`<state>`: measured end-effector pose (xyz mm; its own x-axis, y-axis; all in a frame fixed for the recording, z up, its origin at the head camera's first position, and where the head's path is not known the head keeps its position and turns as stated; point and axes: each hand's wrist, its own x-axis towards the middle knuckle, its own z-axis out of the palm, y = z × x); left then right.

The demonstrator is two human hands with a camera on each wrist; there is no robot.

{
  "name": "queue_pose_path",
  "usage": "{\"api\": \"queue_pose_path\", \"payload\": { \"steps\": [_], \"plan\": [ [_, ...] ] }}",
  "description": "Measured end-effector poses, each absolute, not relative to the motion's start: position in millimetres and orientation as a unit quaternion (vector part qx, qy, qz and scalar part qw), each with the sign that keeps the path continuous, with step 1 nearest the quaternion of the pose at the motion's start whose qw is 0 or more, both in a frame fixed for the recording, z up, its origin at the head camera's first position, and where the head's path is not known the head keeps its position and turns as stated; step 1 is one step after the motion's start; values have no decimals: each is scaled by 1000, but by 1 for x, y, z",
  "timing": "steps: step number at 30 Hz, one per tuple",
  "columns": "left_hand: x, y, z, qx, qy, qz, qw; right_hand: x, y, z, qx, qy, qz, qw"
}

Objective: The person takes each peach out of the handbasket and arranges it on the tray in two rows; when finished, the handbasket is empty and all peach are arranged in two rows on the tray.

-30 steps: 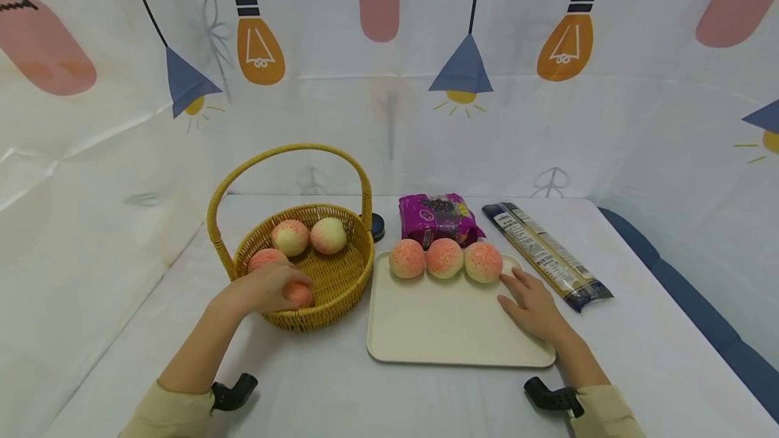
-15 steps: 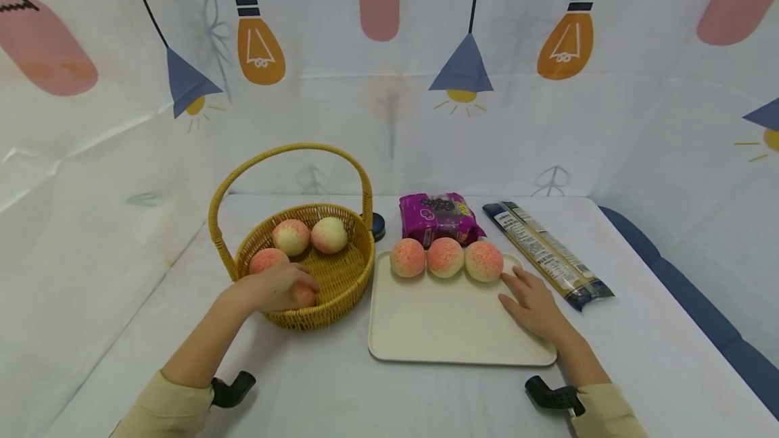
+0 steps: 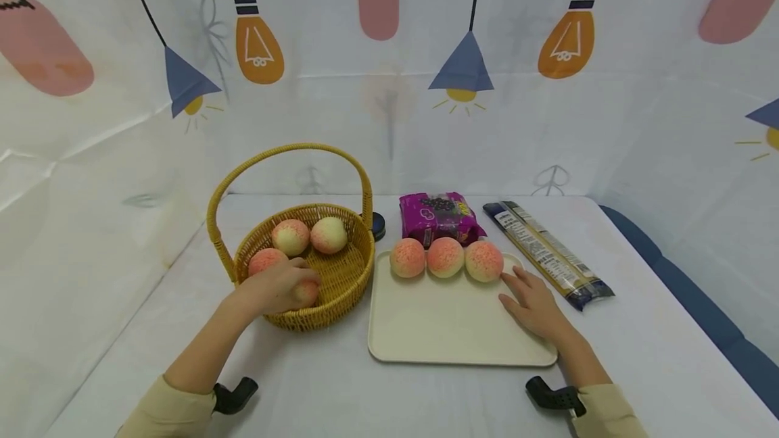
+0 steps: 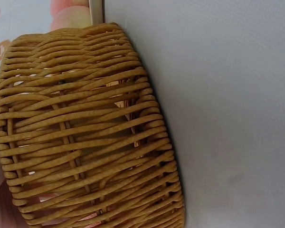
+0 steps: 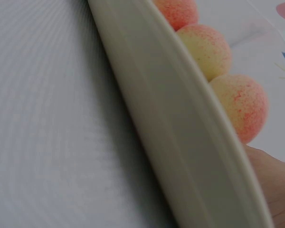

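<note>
1. By the curled fingers of the left hand (image 3: 274, 288), a peach (image 3: 307, 294) is grasped near the front rim inside the wicker basket (image 3: 337, 272); the thumb is hidden.
2. Over the last second, that peach has been shifted slightly rightward; apparently it is being adjusted in the basket, not taken out.
3. Over the right edge of the tray (image 3: 453, 330), the right hand (image 3: 535, 309) is kept loose, its fingers extended beside an unmoved row of three peaches (image 3: 445, 257).
4. Three other peaches (image 3: 291, 237) are left undisturbed in the basket.
5. Behind the tray, a purple packet (image 3: 435, 218) is laid on the tabletop (image 3: 389, 397).
</note>
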<state>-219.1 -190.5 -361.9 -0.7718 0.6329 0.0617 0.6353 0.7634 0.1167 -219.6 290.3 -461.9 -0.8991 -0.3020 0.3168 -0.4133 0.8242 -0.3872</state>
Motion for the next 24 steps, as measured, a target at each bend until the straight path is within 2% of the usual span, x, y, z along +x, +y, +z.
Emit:
{"api": "queue_pose_path", "payload": {
  "steps": [9, 24],
  "plan": [
    [-215, -189, -361, -302, -949, -80, 31, -221, 292, -463, 177, -949, 234, 112],
    [-218, -189, -363, -345, -923, -121, 117, -221, 291, -463, 181, -948, 234, 115]
  ]
}}
